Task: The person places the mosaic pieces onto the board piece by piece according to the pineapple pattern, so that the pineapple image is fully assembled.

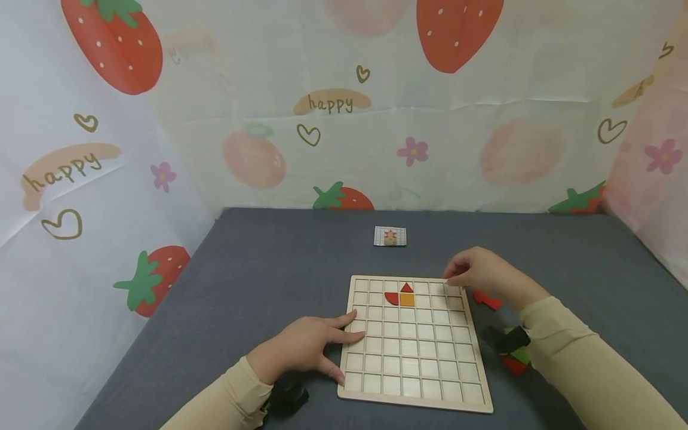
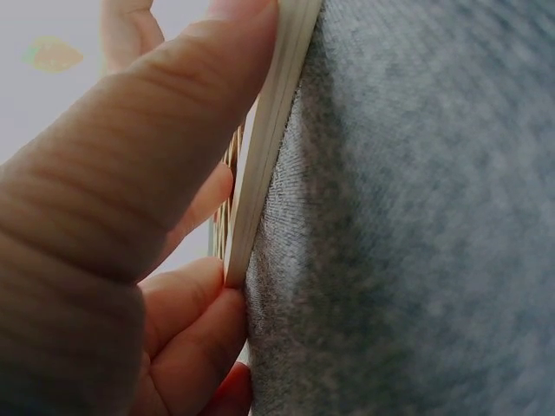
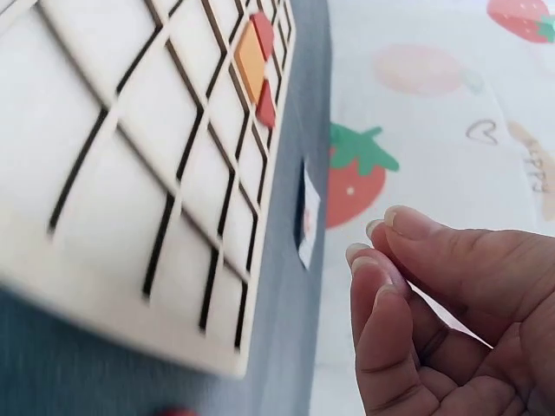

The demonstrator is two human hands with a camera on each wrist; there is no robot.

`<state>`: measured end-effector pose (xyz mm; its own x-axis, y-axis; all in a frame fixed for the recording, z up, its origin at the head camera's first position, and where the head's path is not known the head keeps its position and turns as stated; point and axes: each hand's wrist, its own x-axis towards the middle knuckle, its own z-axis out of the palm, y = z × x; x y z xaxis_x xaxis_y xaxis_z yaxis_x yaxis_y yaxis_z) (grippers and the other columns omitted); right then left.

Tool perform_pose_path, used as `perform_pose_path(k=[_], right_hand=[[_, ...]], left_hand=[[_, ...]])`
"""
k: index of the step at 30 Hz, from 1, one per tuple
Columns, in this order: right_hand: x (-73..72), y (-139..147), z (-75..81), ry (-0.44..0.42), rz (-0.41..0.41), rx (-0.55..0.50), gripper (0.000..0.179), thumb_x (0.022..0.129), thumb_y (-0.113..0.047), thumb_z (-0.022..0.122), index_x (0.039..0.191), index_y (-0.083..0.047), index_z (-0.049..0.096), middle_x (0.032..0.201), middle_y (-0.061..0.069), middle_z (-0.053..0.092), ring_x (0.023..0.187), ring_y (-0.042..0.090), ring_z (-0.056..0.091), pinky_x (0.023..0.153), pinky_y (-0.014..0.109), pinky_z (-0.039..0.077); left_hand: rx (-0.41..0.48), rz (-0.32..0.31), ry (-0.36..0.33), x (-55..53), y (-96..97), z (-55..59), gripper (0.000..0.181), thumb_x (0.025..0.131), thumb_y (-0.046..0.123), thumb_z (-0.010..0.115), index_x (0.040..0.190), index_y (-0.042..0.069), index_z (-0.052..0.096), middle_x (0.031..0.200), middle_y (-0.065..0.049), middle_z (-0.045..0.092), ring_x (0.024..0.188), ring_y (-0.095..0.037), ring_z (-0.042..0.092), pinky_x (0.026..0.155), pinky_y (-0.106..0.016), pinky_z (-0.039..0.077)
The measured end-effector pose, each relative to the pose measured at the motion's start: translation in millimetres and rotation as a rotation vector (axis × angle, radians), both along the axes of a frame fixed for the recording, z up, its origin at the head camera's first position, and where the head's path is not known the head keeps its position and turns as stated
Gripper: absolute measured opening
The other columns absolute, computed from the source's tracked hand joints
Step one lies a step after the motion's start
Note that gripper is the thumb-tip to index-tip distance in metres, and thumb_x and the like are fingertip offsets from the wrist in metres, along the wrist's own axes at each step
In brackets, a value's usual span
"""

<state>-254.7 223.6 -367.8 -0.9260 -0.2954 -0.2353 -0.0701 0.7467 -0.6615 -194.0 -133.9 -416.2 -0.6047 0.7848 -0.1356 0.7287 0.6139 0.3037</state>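
A wooden grid board lies on the dark table. In its upper rows sit a red triangle piece, a red quarter-round piece and an orange square piece. My left hand rests at the board's left edge, fingers spread, with two fingers on the rim and the thumb lower down. Over the upper right corner hovers my right hand. In the right wrist view its fingers are curled toward the thumb, and nothing shows between them.
A small pattern card lies behind the board. Right of it are a red piece and, partly hidden by the right wrist, a green piece with another red piece. Printed cloth hangs around the table.
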Motion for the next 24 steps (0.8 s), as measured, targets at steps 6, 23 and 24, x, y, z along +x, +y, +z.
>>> perform_pose_path(k=[6, 23, 24], right_hand=[[5.9, 26, 3.8, 0.031, 0.016, 0.054, 0.015, 0.084, -0.021, 0.066, 0.095, -0.011, 0.069, 0.097, 0.003, 0.064, 0.084, 0.018, 0.057, 0.072, 0.037, 0.047], [9.6, 65, -23.9, 0.017, 0.04, 0.084, 0.017, 0.081, -0.021, 0.069, 0.089, -0.006, 0.065, 0.085, 0.002, 0.062, 0.073, 0.017, 0.052, 0.064, 0.033, 0.043], [8.8, 64, -25.4, 0.022, 0.045, 0.09, 0.018, 0.08, -0.022, 0.07, 0.088, -0.007, 0.065, 0.084, 0.002, 0.061, 0.072, 0.017, 0.051, 0.063, 0.033, 0.042]], left_hand=[[-0.006, 0.008, -0.004, -0.2, 0.8, 0.1, 0.081, 0.064, 0.066, 0.061, 0.136, 0.035, 0.041, 0.149, 0.001, 0.026, 0.126, -0.015, 0.041, 0.095, -0.034, 0.039], [-0.007, 0.012, -0.004, 0.3, 0.7, -0.3, 0.081, 0.064, 0.066, 0.061, 0.136, 0.036, 0.041, 0.148, 0.0, 0.027, 0.126, -0.014, 0.041, 0.095, -0.034, 0.039], [-0.007, 0.012, -0.003, 0.4, 0.7, 0.0, 0.081, 0.064, 0.066, 0.061, 0.136, 0.036, 0.041, 0.148, 0.0, 0.027, 0.126, -0.014, 0.041, 0.095, -0.034, 0.039]])
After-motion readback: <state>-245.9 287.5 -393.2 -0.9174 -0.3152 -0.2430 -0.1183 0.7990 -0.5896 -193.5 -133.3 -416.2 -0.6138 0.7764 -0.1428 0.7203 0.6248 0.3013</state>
